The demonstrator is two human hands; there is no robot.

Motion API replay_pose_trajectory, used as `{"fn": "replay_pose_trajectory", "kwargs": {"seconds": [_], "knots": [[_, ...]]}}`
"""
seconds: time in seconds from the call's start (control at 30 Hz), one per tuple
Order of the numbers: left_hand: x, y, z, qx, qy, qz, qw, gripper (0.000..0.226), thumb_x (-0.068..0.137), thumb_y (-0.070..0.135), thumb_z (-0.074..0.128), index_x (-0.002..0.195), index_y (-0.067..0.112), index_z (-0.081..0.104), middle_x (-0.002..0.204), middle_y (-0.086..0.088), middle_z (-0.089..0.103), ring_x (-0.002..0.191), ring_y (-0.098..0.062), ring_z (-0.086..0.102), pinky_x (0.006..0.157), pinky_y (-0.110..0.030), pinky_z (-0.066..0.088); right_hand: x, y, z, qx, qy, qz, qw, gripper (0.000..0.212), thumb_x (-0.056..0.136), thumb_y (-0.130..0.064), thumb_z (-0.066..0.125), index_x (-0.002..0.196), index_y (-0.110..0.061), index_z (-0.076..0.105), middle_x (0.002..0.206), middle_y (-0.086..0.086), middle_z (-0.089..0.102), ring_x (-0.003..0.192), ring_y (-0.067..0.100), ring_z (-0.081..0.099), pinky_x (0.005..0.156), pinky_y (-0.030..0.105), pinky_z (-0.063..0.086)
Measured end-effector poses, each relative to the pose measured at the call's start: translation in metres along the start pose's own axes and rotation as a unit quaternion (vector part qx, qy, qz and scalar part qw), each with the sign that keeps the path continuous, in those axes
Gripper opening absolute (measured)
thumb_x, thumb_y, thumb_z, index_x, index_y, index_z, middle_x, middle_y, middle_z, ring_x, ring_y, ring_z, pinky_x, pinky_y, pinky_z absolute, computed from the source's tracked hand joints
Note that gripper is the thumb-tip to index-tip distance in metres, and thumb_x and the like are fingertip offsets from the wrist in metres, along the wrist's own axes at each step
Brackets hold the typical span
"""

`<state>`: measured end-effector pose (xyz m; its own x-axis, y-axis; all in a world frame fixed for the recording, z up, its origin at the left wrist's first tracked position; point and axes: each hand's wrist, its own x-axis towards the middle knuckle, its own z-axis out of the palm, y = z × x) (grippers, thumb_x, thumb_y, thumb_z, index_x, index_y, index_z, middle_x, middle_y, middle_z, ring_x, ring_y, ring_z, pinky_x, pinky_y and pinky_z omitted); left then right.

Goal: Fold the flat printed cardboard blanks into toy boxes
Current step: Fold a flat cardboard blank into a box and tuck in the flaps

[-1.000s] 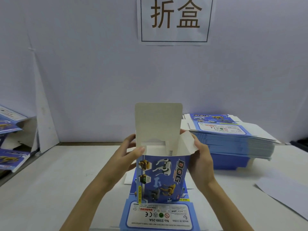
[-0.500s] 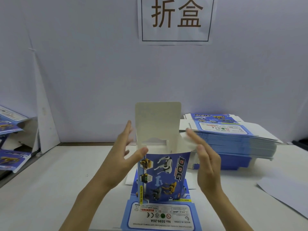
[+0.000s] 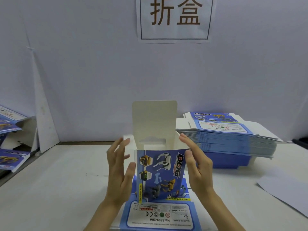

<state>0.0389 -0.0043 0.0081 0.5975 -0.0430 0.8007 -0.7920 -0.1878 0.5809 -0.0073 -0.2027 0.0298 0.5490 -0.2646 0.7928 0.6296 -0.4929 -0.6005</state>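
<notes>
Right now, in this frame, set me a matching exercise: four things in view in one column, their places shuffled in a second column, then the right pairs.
Things:
1 upright box
2 stack of flat blanks
3 paper sign
4 loose white sheet

Places:
A on the wall, top centre
B between the left hand and the right hand
C near right edge of the table
D on the table, beyond the right hand

Pairs: 1-B; 2-D; 3-A; 4-C
</notes>
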Motion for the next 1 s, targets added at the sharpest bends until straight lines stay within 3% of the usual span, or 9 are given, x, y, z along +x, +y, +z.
{"fn": "replay_pose_trajectory", "kwargs": {"seconds": [0.1,0.17,0.23,0.33,0.43,0.5,0.63,0.83,1.0], "knots": [[-0.015,-0.003,0.009,-0.055,-0.012,-0.039,0.998,0.062,0.086,0.073,0.040,0.141,0.046,0.028,0.150,0.022,0.021,0.142,-0.013,0.026,0.092,-0.014,0.048,-0.006,-0.002,0.005,0.039,0.016,0.023,0.999,0.039,0.089,-0.033,0.040,0.125,-0.032,0.056,0.117,-0.005,0.068,0.091,0.002,0.064,0.074,0.021,0.052],[-0.019,-0.005,0.013,-0.062,-0.025,-0.054,0.996,0.068,0.082,0.076,0.043,0.142,0.047,0.027,0.154,0.018,0.017,0.145,-0.011,0.017,0.092,-0.026,0.054,-0.013,-0.003,0.012,0.070,0.031,0.045,0.996,0.045,0.086,-0.034,0.041,0.129,-0.029,0.055,0.081,0.008,0.067,0.059,0.019,0.049,0.053,0.028,0.041],[-0.019,-0.006,0.016,-0.059,-0.042,-0.076,0.994,0.073,0.081,0.077,0.045,0.145,0.048,0.030,0.157,0.015,0.014,0.146,-0.007,0.013,0.094,-0.048,0.053,-0.017,-0.004,0.017,0.099,0.035,0.066,0.992,0.049,0.086,-0.027,0.043,0.133,-0.027,0.053,0.074,0.018,0.060,0.061,0.031,0.045,0.052,0.032,0.041],[-0.021,-0.010,0.014,-0.039,-0.069,-0.085,0.993,0.085,0.079,0.076,0.049,0.148,0.034,0.021,0.159,0.012,0.012,0.146,-0.006,0.014,0.098,-0.060,0.045,-0.019,-0.003,0.018,0.139,0.014,0.082,0.987,0.052,0.086,-0.012,0.041,0.137,-0.020,0.048,0.098,-0.013,0.071,0.082,0.003,0.062,0.068,0.014,0.049],[-0.019,-0.006,0.012,-0.113,-0.117,-0.138,0.977,0.092,0.074,0.060,0.071,0.144,0.057,0.011,0.144,0.034,0.034,0.131,0.002,0.042,0.087,-0.034,0.057,-0.015,-0.002,0.013,0.156,0.000,0.084,0.984,0.047,0.087,-0.013,0.041,0.133,-0.012,0.053,0.123,-0.021,0.064,0.118,0.003,0.058,0.090,0.016,0.048],[-0.017,-0.008,0.012,-0.132,-0.111,-0.183,0.968,0.089,0.067,0.039,0.081,0.126,0.075,0.023,0.124,0.039,0.052,0.114,0.009,0.055,0.073,-0.015,0.055,-0.006,-0.004,0.004,0.152,0.018,0.085,0.985,0.040,0.088,-0.018,0.042,0.119,-0.010,0.065,0.117,-0.009,0.070,0.115,0.013,0.062,0.093,0.026,0.050],[-0.001,-0.016,0.001,-0.127,-0.173,-0.225,0.951,0.081,0.060,0.035,0.090,0.128,0.037,0.046,0.114,0.018,0.068,0.105,-0.004,0.065,0.078,-0.017,0.055,0.024,-0.009,-0.020,0.106,0.044,0.102,0.988,0.031,0.090,-0.024,0.043,0.098,-0.015,0.072,0.094,-0.003,0.076,0.094,0.018,0.069,0.084,0.041,0.054],[0.004,-0.008,-0.002,-0.118,-0.200,-0.234,0.944,0.075,0.059,0.026,0.087,0.124,0.030,0.049,0.109,0.025,0.067,0.098,0.003,0.065,0.072,-0.007,0.050,0.079,-0.025,-0.020,0.068,-0.094,0.151,0.982,0.047,0.084,-0.051,0.063,0.123,-0.025,0.057,0.115,-0.009,0.067,0.106,0.005,0.063,0.091,0.028,0.050],[0.002,-0.011,0.000,-0.127,-0.188,-0.255,0.940,0.071,0.057,0.020,0.086,0.121,0.023,0.054,0.108,0.018,0.070,0.098,-0.004,0.067,0.071,-0.013,0.052,0.126,-0.026,0.002,0.042,-0.206,0.245,0.946,0.016,0.091,-0.039,0.061,0.092,-0.024,0.066,0.081,-0.007,0.072,0.070,0.010,0.071,0.058,0.023,0.057]]}}
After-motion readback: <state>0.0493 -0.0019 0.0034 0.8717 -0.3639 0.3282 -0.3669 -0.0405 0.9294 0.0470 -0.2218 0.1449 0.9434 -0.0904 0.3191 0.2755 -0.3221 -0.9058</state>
